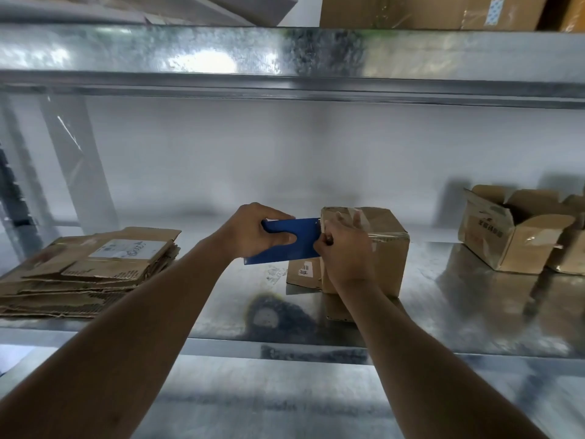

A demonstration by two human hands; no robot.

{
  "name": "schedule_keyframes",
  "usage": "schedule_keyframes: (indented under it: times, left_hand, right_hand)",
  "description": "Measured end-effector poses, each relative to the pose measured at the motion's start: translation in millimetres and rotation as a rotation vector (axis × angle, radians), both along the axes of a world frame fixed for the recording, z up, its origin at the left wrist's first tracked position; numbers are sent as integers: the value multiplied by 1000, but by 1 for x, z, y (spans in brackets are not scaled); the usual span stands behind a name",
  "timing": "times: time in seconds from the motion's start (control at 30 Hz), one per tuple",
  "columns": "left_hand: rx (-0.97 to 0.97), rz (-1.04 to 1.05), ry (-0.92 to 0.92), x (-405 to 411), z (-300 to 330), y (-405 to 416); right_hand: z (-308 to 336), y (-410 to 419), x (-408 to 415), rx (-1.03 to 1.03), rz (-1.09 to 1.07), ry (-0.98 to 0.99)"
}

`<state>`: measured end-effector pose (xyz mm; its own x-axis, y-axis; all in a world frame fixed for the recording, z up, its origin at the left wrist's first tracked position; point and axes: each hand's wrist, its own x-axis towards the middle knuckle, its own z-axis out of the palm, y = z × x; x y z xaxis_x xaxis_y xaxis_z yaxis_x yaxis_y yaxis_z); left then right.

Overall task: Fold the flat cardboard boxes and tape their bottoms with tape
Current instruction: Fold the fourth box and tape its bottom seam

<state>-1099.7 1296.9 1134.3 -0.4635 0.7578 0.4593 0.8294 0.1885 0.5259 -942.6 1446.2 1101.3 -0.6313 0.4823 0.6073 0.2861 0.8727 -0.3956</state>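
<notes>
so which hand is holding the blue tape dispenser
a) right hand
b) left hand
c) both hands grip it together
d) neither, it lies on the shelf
b: the left hand has its fingers and thumb curled round the blue tape dispenser, while the right hand is at the taped corner of the cardboard box, beside the dispenser's toothed end.

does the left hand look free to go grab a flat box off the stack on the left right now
Probably not yet. The left hand grips the blue tape cutter against the box. The flat stack lies open on the shelf beside that arm, nothing between, so only the occupied hand hinders.
</notes>
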Motion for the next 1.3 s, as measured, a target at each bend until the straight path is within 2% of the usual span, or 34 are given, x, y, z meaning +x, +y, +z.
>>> schedule_keyframes:
  times: [0.13,0.2,0.27,0.33,0.43,0.57,0.77,0.97,1.3]
  left_hand:
    - [-30,54,-40,1,3,2]
    - [-139,221,70,-7,-4,-4]
    - [-168,333,40,-19,-21,-19]
    - [-118,328,-37,-28,-34,-31]
    - [-48,286,-51,-30,-36,-37]
    - [-61,291,-8,-26,-28,-28]
    - [-48,297,6,-11,-32,-11]
    - [-121,313,28,-5,-41,-6]
    - [-152,431,82,0,-62,-2]
  right_hand:
    - [3,-2,5,-25,23,-23]
    - [2,-3,11,-16,32,3]
    - [-1,-3,12,4,38,19]
    - [-3,1,8,13,28,13]
    - [-4,4,-1,26,33,27]
    - [-9,6,-8,122,-14,76]
    - [-8,9,4,161,26,80]
    - [-13,16,7,195,40,49]
    - [-15,23,23,303,73,137]
